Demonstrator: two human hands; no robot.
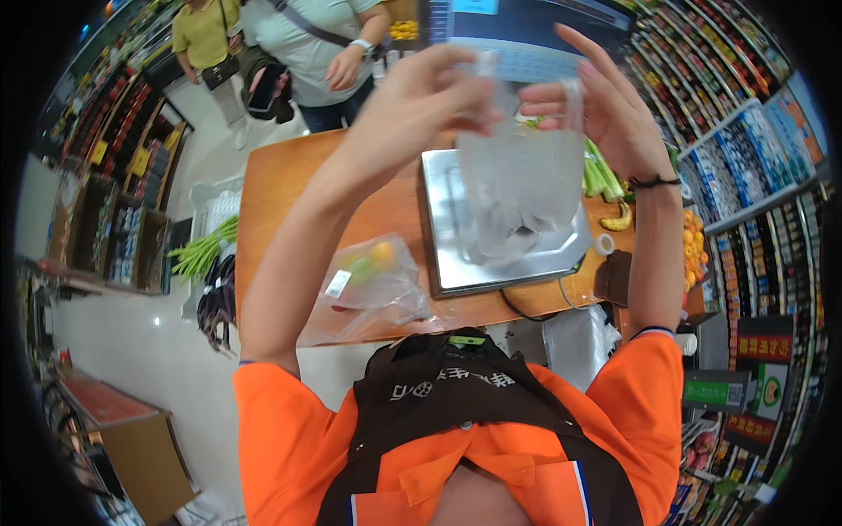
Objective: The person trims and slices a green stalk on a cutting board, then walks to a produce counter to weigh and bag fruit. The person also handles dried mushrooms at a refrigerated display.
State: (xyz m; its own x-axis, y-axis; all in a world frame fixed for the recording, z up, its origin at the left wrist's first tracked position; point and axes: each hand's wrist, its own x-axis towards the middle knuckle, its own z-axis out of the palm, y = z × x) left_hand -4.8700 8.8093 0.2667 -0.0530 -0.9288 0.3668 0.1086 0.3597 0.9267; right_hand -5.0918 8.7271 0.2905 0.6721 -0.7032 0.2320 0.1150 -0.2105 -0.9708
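A translucent plastic carrier bag (520, 177) hangs upright over the silver weighing scale (444, 223). My left hand (441, 92), blurred by motion, has its fingers curled on the bag's left handle. My right hand (612, 108) has the other handle looped about its fingers, with one finger pointing up. A small dark patch shows low in the bag; I cannot tell whether it is inside or behind. On the wooden counter (289, 191), left of the scale, lies a tied clear bag of produce (375, 263) bearing a white label.
Right of the scale are celery stalks (598, 174), a banana (616, 217) and a tape roll (604, 244). A monitor (526, 39) stands beyond. Two people face the counter; one holds a phone (266, 89). A white crate (214, 197) with green stalks adjoins the left edge.
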